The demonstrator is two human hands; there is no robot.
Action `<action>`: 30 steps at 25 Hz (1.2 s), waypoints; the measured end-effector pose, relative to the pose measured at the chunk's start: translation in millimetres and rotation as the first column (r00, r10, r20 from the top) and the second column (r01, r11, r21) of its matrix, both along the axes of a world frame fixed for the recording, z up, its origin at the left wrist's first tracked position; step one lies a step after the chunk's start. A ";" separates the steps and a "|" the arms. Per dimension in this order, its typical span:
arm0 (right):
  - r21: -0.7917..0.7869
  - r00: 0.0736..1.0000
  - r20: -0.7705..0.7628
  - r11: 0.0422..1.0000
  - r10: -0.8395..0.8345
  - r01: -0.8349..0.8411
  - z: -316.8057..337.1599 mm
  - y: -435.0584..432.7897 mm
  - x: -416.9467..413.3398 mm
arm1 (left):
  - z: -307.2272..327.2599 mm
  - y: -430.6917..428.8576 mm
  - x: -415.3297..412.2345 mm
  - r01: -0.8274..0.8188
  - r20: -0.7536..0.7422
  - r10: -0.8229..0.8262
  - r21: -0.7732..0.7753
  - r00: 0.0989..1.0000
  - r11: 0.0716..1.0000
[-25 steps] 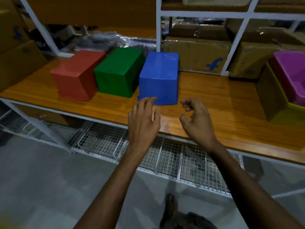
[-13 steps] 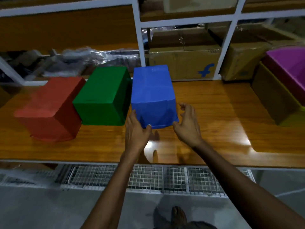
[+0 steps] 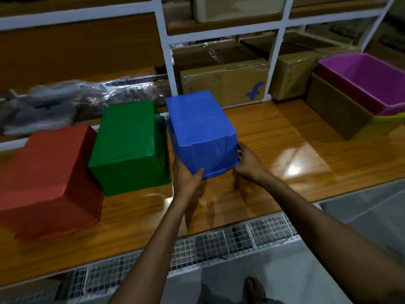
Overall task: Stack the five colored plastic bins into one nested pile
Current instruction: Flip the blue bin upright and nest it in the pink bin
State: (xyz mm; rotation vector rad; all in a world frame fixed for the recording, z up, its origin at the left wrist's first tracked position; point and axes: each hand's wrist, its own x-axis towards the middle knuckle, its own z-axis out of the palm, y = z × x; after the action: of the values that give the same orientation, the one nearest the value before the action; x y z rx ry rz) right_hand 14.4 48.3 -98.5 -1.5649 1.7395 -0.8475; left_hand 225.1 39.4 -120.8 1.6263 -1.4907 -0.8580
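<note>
Three bins stand upside down in a row on the wooden shelf (image 3: 274,150): red bin (image 3: 50,181) at the left, green bin (image 3: 131,145) in the middle, blue bin (image 3: 201,128) to the right. My left hand (image 3: 186,178) grips the blue bin's near left corner and my right hand (image 3: 247,163) grips its near right corner. Its near end is tilted up off the wood. At the far right a purple bin (image 3: 368,80) sits open side up, nested in a yellow bin (image 3: 350,119).
Cardboard boxes (image 3: 225,82) and a white rack post (image 3: 166,53) stand close behind the blue bin. Crumpled clear plastic wrap (image 3: 72,99) lies behind the red and green bins. A wire mesh shelf (image 3: 219,242) runs below the wooden edge.
Both hands reached forward from the shelf edge, closed on the blue bin's near corners and tipped its near end up. The camera view moved closer and to the right.
</note>
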 end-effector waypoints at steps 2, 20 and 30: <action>-0.033 0.999 0.023 0.999 -0.038 0.039 8.8 2.8 -2.2 | 15.1 6.5 3.1 0.013 -0.029 -0.014 -0.054 0.999 0.998; -0.209 0.741 0.601 0.837 -0.298 0.506 153.8 -5.8 -71.2 | 147.4 17.4 -0.6 0.141 0.086 -0.112 -0.607 0.990 0.782; -0.320 0.955 0.195 0.935 0.225 -0.154 162.6 49.7 -25.3 | 102.6 -46.3 -15.0 -0.337 -0.498 0.251 -0.090 0.830 0.937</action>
State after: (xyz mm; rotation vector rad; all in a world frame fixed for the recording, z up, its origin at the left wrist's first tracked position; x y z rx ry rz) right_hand -11.0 98.1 64.1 -1.7201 1.3154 -1.1854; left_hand 210.1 -6.9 -18.2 1.3386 -0.9072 -0.8487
